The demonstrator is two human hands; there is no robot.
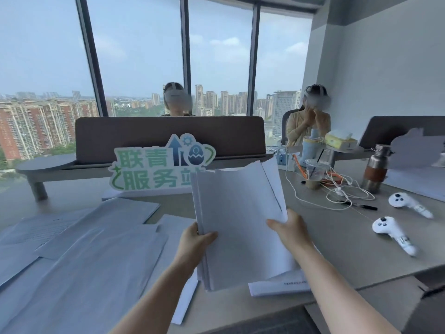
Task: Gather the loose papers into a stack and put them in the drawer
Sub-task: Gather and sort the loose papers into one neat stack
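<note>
I hold a stack of white papers (238, 220) upright above the desk, its top sheets fanned apart. My left hand (193, 242) grips the stack's left edge, thumb on the front. My right hand (290, 229) grips the right edge, thumb across the top sheet. Several loose sheets (91, 256) lie spread over the left part of the desk (337, 237). One more sheet (277, 284) with a line of print lies under the stack near the front edge. No drawer is in view.
A green and white sign (154, 167) stands behind the papers. To the right lie two white controllers (395, 235), a pen (366, 206), white cables (337, 189), a plastic cup (314, 173) and a metal bottle (375, 168). Two people sit beyond the desk divider (168, 138).
</note>
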